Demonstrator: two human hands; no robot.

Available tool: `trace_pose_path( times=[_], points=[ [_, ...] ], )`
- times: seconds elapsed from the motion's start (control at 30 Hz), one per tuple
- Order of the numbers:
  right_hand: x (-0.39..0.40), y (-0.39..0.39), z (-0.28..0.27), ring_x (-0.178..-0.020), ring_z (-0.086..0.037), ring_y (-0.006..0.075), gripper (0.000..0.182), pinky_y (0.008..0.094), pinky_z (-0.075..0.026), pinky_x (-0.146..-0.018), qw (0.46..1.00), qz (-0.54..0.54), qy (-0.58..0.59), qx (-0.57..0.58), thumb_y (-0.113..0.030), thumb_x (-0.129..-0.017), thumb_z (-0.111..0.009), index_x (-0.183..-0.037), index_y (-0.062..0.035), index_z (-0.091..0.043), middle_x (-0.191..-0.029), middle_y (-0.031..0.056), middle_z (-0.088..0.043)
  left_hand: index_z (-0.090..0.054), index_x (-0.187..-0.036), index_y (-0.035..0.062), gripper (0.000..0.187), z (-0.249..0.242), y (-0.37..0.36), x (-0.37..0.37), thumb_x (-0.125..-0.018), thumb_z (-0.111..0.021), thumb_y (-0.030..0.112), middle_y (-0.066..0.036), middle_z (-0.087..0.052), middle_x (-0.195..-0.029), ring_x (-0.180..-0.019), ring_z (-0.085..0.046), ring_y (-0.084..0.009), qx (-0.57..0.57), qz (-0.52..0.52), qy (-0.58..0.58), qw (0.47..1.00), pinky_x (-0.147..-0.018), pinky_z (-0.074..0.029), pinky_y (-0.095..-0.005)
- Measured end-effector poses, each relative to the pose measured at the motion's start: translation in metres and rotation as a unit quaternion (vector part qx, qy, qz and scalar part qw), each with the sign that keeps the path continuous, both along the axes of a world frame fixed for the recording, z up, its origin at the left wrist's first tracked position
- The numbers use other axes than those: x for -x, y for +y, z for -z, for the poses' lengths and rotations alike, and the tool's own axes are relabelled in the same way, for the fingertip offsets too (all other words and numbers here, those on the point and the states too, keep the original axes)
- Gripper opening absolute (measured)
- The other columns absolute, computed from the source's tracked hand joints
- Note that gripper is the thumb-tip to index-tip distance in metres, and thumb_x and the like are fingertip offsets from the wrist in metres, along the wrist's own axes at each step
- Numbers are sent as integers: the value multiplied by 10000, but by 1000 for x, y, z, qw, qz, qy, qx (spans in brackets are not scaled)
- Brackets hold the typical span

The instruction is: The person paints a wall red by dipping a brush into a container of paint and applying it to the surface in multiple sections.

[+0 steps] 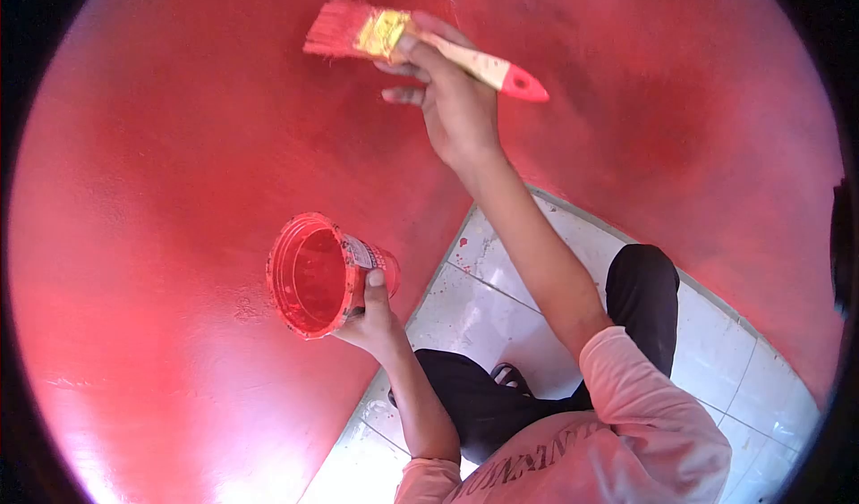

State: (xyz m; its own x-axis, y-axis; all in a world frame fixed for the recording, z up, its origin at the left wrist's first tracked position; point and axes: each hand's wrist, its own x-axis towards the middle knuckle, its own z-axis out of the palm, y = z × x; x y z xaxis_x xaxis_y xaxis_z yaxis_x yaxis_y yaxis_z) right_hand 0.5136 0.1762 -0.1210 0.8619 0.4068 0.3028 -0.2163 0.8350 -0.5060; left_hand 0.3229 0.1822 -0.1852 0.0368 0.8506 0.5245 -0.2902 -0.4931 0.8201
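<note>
A wide paintbrush is held in my right hand, with the thumb and fingers closed on its handle near the yellow, paint-marked ferrule. Its red bristles point to the left, and the handle has a red tip. Lower down, my left hand grips a red plastic tub by its side, thumb near a white label. The tub's open mouth faces the camera, with red inside and dark smudges on the rim. Brush and tub are well apart, both in front of a red-painted wall.
Two red wall faces meet at a corner near the middle. White floor tiles with red spots lie below, around my bent legs in black trousers and a sandalled foot. A dark object shows at the far right edge.
</note>
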Motion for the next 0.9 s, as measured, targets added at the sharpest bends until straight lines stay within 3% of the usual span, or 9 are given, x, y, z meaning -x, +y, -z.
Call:
trace_pose_path(
  times=[0.07,0.33,0.4,0.43,0.53,0.6,0.7,0.8,0.9],
  points=[
    [-7,5,19,-956,-637,183,411,355,-557,-691,999,-15,25,23,-128,-883,-615,-1270,-68,-490,-1114,76,-628,-556,-1109,-15,462,2,0,-1,-734,-792,115,-85,-601,-1064,-902,-574,-179,-2,-2,-9,1000,-823,-468,-332],
    [8,2,315,-963,-626,147,419,370,-554,-721,931,-13,246,270,-196,-871,-633,-1262,-129,-499,-1124,24,-636,-539,-1153,-19,533,-9,-11,6,-720,-807,139,-91,-601,-1084,-937,-586,-192,18,56,32,998,-852,-468,-339],
    [5,2,322,-935,-629,143,385,329,-530,-714,922,27,212,322,-204,-886,-624,-1245,-130,-505,-1082,17,-646,-524,-1181,-18,570,-10,-10,6,-713,-811,138,-97,-596,-1100,-953,-586,-198,2,75,40,996,-863,-469,-346],
    [4,7,299,-937,-642,131,421,310,-536,-664,934,39,192,299,-256,-889,-664,-1256,-104,-521,-1105,41,-655,-436,-1294,-10,777,-8,-9,6,-646,-842,128,-120,-567,-1191,-1028,-594,-225,30,60,34,997,-915,-481,-357],
    [-17,22,171,-870,-642,90,369,225,-506,-643,967,30,82,239,-295,-889,-675,-1159,-62,-578,-1006,22,-671,-432,-1296,-8,773,-12,-11,7,-653,-839,124,-126,-563,-1202,-1035,-595,-228,41,80,43,995,-918,-481,-356],
    [-13,0,61,-867,-645,105,333,250,-532,-647,981,84,19,171,-232,-896,-651,-1169,-59,-570,-992,36,-667,-431,-1297,-10,767,-12,-12,8,-657,-835,113,-129,-564,-1204,-1037,-597,-230,49,92,43,994,-919,-483,-360],
    [-39,-12,9,-894,-654,160,401,304,-540,-669,995,67,0,72,-157,-887,-631,-1250,-55,-494,-1047,56,-643,-432,-1295,-16,758,-9,-7,8,-659,-830,90,-135,-566,-1203,-1038,-600,-232,46,99,52,993,-918,-488,-366],
    [-55,-8,50,-920,-651,188,442,369,-533,-726,994,35,71,76,-148,-883,-627,-1289,-126,-453,-1087,55,-634,-439,-1281,-16,680,-14,-12,3,-706,-789,81,-134,-549,-1215,-1052,-573,-229,29,82,65,994,-923,-470,-368],
    [-54,15,191,-924,-627,142,378,380,-537,-773,971,1,197,138,-232,-870,-664,-1211,-193,-506,-1071,4,-629,-434,-1286,-12,658,-13,-14,3,-729,-772,83,-134,-536,-1230,-1071,-555,-233,31,81,57,995,-942,-453,-378]
  ],
)
